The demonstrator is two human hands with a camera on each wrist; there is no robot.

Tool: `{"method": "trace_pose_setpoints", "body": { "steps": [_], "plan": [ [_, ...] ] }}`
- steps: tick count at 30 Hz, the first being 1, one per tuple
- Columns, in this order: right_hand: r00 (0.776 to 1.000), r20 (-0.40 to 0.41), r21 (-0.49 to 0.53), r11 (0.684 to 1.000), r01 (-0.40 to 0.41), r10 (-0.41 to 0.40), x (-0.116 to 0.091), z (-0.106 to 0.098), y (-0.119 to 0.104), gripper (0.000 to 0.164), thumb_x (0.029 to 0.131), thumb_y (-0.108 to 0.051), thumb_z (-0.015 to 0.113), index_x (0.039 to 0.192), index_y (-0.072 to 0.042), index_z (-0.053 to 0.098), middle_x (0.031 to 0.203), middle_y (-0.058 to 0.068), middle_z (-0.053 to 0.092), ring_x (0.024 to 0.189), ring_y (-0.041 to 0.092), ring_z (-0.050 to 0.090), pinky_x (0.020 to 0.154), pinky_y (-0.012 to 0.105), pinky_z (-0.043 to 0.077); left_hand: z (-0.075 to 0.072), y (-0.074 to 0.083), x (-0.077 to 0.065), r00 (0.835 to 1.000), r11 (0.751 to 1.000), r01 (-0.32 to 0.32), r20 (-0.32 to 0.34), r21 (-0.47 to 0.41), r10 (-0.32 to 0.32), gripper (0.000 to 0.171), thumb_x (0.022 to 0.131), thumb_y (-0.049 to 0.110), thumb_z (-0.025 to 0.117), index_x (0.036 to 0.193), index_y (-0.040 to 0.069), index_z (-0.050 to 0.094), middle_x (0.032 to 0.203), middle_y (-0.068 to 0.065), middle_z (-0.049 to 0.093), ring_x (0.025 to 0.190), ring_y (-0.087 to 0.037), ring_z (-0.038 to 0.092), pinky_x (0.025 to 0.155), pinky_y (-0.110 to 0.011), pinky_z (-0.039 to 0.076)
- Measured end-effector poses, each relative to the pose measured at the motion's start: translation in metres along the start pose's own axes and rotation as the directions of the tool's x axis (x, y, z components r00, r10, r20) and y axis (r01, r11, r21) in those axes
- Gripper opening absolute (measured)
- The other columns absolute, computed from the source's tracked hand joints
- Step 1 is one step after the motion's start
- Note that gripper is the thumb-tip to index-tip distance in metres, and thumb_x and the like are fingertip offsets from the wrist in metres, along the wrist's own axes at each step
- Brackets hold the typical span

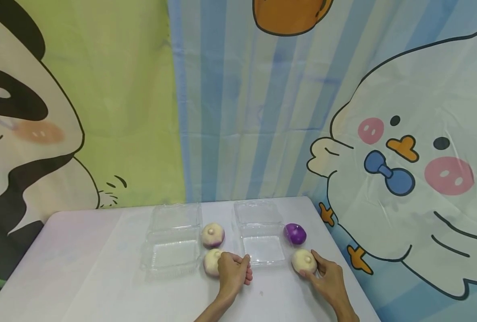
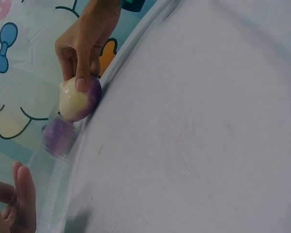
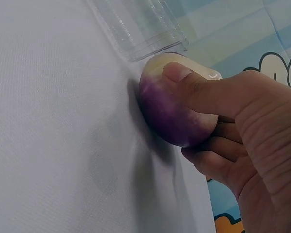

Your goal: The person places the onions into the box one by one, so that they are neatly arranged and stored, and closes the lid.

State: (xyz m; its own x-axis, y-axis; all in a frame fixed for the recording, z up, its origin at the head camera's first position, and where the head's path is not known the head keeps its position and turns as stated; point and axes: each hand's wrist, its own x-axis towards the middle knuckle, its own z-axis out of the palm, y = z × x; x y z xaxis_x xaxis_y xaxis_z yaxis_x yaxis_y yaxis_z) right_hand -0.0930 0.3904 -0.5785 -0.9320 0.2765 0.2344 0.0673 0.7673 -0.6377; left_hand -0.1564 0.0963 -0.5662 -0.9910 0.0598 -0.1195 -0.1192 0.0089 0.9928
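My right hand [image 1: 329, 279] grips a white-and-purple turnip [image 3: 157, 104] at the table's right side, thumb on one face and fingers round the other. In the head view this turnip shows its pale knobbed end. Just behind it sits a deep purple round vegetable [image 1: 295, 234]. My left hand [image 1: 232, 273] hovers with loosely bent fingers in front of the right clear box, overlapping a second pale turnip [image 1: 211, 262] in the head view. Its fingers [image 2: 25, 194] show nothing between them in the left wrist view. Another turnip [image 1: 213, 235] sits behind that second one.
Two clear plastic clamshell boxes stand with lids folded back: a left box [image 1: 174, 252] and a right box [image 1: 262, 248]. The turnips sit beside them on the white tabletop [image 1: 113, 277]. A cartoon-printed curtain [image 1: 238, 112] hangs behind and to the right.
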Motion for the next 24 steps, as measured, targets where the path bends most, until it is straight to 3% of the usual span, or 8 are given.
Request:
{"method": "trace_pose_setpoints", "body": {
  "steps": [24],
  "plan": [
    [0.999, -0.015, -0.018, 0.999, 0.03, -0.03, 0.0011, -0.0078, 0.0003, 0.085, 0.08, -0.026, 0.1, 0.144, 0.013, 0.06, 0.137, 0.031, 0.069, 0.127, 0.048, 0.07, 0.099, 0.051, 0.064, 0.0023, 0.0005, -0.0007, 1.0, 0.998, -0.016, -0.024, 0.065, 0.017, 0.029, 0.099, 0.007, 0.072, 0.076, -0.012, 0.073, 0.051, -0.005, 0.068, 0.036, -0.009, 0.062, 0.039, -0.033, 0.06]
  ]
}}
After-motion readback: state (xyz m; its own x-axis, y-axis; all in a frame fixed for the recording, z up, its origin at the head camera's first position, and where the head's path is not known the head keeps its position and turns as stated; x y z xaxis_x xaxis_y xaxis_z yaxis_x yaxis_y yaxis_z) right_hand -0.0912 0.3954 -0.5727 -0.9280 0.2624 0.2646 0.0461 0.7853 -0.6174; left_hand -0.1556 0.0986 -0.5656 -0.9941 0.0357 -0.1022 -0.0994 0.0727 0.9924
